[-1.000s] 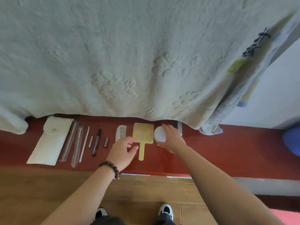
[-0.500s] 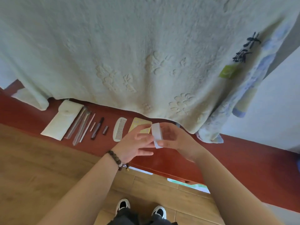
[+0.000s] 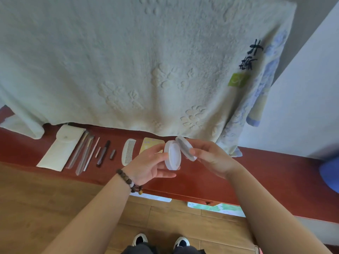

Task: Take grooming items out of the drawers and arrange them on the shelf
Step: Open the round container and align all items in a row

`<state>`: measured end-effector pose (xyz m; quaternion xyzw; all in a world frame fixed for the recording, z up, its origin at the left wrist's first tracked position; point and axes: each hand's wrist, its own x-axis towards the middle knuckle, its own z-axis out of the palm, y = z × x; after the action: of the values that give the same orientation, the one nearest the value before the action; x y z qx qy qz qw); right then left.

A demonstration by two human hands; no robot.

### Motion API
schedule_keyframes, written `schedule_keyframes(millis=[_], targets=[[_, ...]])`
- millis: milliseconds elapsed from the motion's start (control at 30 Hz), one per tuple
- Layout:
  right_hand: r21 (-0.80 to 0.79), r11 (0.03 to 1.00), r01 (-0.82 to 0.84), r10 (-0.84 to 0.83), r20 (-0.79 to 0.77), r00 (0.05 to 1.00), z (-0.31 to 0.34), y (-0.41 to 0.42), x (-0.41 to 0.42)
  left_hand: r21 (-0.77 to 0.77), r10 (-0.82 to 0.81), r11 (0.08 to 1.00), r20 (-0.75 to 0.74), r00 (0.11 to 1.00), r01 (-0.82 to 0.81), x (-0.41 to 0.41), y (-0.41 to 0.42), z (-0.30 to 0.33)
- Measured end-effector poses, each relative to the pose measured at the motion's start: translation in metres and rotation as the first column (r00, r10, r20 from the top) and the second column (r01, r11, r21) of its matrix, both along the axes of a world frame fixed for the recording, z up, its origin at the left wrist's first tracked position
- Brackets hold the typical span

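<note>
White round case (image 3: 172, 158) held open above shelf (image 3: 256, 173): left hand (image 3: 148, 166) grips base, right hand (image 3: 209, 159) grips lid (image 3: 185, 148). Free spot right of mirror (image 3: 152, 143), below hands.

Red shelf (image 3: 256, 173) carries pouch (image 3: 60, 149), comb (image 3: 128, 151), perhaps tweezers (image 3: 83, 154).

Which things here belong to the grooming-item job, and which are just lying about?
Job: round white case, opened in both hands; white comb; yellow hand mirror; dark pen-like tool; white pouch; red shelf.

Lying about: hanging towel; blue object.
</note>
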<state>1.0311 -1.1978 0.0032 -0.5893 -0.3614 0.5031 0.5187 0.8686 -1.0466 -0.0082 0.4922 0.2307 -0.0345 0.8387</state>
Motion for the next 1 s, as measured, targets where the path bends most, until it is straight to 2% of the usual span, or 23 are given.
schedule_keyframes(millis=[167, 267, 367, 467, 533, 567, 600, 633, 667, 733, 800, 833, 900, 1000], targets=[[-0.043, 0.977, 0.21, -0.214, -0.228, 0.95, -0.002, 0.002, 0.008, -0.128, -0.078, 0.988, 0.042, 0.996, 0.083, -0.002, 0.005, -0.007], [-0.07, 0.956, 0.285, -0.293, -0.253, 0.922, -0.004, 0.006, 0.008, -0.184, -0.067, 0.98, 0.05, 0.997, 0.075, -0.002, 0.005, -0.012], [-0.06, 0.942, 0.329, -0.332, -0.291, 0.897, -0.007, 0.011, 0.003, -0.242, 0.007, 0.97, 0.031, 0.999, 0.0, -0.001, 0.004, -0.018], [-0.061, 0.912, 0.405, -0.406, -0.261, 0.876, -0.013, 0.014, 0.005, -0.266, 0.057, 0.963, 0.016, 0.998, -0.051, -0.001, 0.006, -0.023], [-0.095, 0.892, 0.442, -0.452, -0.166, 0.876, -0.016, 0.015, 0.011, -0.106, 0.068, 0.992, -0.016, 0.998, -0.07, -0.001, 0.008, -0.026], [-0.12, 0.886, 0.449, -0.461, -0.105, 0.881, -0.018, 0.015, 0.014, 0.065, 0.08, 0.995, -0.052, 0.995, -0.077, 0.0, 0.008, -0.027], [-0.147, 0.88, 0.452, -0.463, -0.044, 0.886, -0.02, 0.016, 0.017, 0.273, 0.1, 0.959, -0.094, 0.991, -0.071, 0.001, 0.008, -0.03], [-0.175, 0.872, 0.457, -0.463, 0.006, 0.886, -0.022, 0.016, 0.02, 0.484, 0.127, 0.873, -0.131, 0.983, -0.049, 0.001, 0.008, -0.034], [-0.196, 0.866, 0.46, -0.459, 0.051, 0.887, -0.025, 0.017, 0.023, 0.669, 0.152, 0.743, -0.152, 0.977, -0.011, 0.0, 0.009, -0.039], [-0.23, 0.86, 0.456, -0.429, 0.16, 0.889, -0.034, 0.019, 0.029, 0.903, 0.13, 0.405, -0.211, 0.969, 0.143, 0.0, 0.009, -0.054], [-0.277, 0.852, 0.445, -0.363, 0.3, 0.882, -0.049, 0.022, 0.037, 0.924, 0.085, 0.104, -0.378, 0.922, 0.369, 0.0, 0.009, -0.071], [-0.308, 0.845, 0.437, -0.32, 0.364, 0.875, -0.056, 0.024, 0.039, 0.883, 0.082, 0.001, -0.467, 0.88, 0.469, 0.001, 0.008, -0.079], [-0.372, 0.828, 0.419, -0.225, 0.464, 0.857, -0.066, 0.028, 0.042, 0.81, 0.086, -0.103, -0.571, 0.816, 0.578, 0.004, 0.007, -0.091], [-0.412, 0.816, 0.405, -0.152, 0.524, 0.838, -0.077, 0.034, 0.041, 0.768, 0.088, -0.131, -0.62, 0.779, 0.626, 0.006, 0.007, -0.107]])
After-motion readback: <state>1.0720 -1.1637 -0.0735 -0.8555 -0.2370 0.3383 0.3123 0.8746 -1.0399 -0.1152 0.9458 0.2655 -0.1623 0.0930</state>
